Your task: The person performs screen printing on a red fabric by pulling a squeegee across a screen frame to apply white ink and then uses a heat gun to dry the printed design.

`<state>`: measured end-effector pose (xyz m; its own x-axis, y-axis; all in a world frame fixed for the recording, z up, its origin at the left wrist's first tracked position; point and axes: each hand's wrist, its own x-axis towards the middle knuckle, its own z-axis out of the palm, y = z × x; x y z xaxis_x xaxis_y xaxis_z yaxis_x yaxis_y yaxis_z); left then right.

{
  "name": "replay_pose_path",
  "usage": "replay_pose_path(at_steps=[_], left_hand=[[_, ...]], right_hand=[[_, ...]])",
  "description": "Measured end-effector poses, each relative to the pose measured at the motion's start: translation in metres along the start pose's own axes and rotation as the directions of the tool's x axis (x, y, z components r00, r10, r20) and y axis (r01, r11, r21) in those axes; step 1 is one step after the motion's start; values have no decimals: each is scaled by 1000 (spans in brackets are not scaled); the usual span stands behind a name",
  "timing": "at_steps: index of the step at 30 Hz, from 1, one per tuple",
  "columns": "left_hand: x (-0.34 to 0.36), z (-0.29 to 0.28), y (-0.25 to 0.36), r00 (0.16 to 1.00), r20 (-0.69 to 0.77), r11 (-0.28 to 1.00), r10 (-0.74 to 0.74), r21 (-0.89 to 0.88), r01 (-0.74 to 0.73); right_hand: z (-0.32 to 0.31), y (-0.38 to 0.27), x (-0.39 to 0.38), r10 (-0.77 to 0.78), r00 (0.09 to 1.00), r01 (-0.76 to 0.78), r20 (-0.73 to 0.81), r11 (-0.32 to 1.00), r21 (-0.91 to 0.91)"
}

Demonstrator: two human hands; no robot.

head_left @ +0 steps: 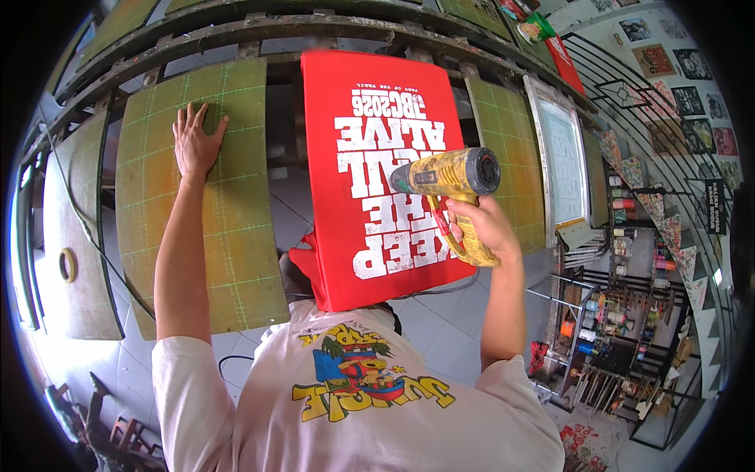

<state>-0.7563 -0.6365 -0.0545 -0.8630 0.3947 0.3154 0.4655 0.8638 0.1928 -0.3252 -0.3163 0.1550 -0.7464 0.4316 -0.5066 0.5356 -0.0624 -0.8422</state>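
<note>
Left of frame: left hand (198, 148) lies flat on the green board (236, 224), fingers spread, gripping nothing. Centre: red cloth (376, 185), white print, spread flat. Should be light and limp; print may be tacky or smear, so take it by the plain edges or the loose fold (305, 263) lower left. Right of centre: heat gun (444, 175) over the cloth, nozzle toward frame left, right hand (487, 224) wrapped round its handle. Likely rigid, top-heavy; handle's the right hold. Nozzle probably hot, don't touch.
</note>
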Motion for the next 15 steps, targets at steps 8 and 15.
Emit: replay_pose_path(at_steps=[8,15], left_hand=[[-1,0,1,1000,5,1000,2,-8,-2],[0,-1,0,1000,24,1000,-15,-16,15]], right_hand=[[7,-6,6,-13,1000,13,-23,1000,5],[12,-13,16,-15,1000,15,-22,1000,-16]])
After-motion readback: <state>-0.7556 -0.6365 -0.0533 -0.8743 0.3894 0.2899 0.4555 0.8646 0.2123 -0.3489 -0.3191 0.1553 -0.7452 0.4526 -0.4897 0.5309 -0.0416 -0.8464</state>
